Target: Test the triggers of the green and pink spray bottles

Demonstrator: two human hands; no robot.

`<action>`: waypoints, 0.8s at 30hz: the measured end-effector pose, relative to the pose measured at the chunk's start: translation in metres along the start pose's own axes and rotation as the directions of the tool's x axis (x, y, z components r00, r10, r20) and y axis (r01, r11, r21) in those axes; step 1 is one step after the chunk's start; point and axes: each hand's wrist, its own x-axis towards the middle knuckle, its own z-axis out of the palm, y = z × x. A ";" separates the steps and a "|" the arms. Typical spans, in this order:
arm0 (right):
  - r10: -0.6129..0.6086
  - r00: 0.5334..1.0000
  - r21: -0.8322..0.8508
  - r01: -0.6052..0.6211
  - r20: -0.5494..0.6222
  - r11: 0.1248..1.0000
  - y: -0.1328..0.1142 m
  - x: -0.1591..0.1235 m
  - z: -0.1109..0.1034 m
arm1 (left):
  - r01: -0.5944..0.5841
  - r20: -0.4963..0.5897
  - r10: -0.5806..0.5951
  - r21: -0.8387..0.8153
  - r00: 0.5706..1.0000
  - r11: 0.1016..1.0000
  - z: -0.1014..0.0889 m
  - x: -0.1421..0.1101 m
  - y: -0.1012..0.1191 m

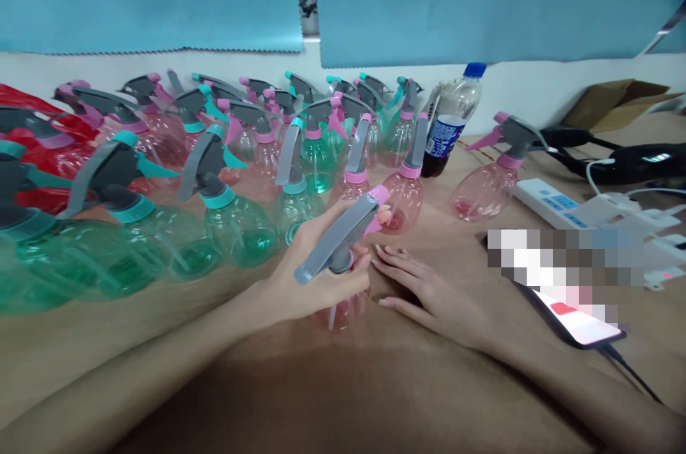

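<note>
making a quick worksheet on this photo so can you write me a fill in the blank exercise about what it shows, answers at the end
The left hand holds a spray bottle whose nozzle tip is ____.
The right hand rests palm ____ on the table.
The drink bottle has a ____ cap.
Of the two hands, the phone lies nearer the ____ one.

Missing words: pink; down; blue; right
</note>
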 end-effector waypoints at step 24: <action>0.013 1.000 -0.031 -0.012 0.026 0.999 0.001 -0.001 -0.002 | -0.048 0.007 0.047 0.048 0.999 0.998 0.000 -0.003 -0.003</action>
